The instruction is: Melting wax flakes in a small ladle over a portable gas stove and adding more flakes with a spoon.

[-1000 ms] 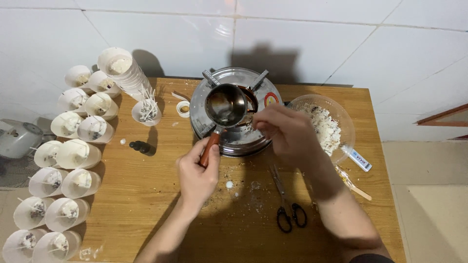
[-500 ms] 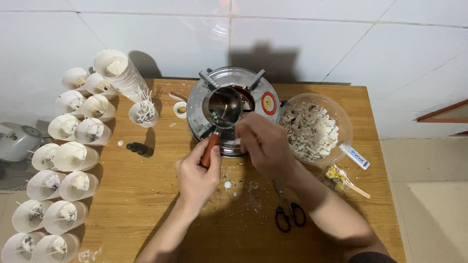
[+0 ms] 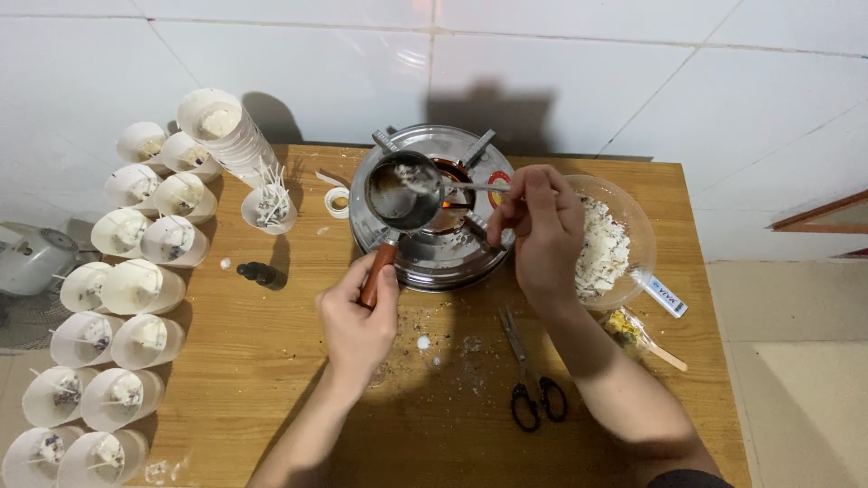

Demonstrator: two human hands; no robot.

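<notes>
1. Your right hand pinches a thin metal spoon; wax flakes could spill off it.
2. Your left hand grips the small steel pot's red-brown handle, frame centre; a tilt could slop the pot off the round steel stove.

Floor: large glossy white tiles fill the upper frame, catching a soft glare at top centre.
Furniture: a wooden table spans the lower middle.
Right edge: beige flooring, with a reddish-brown wooden edge above it.
</notes>
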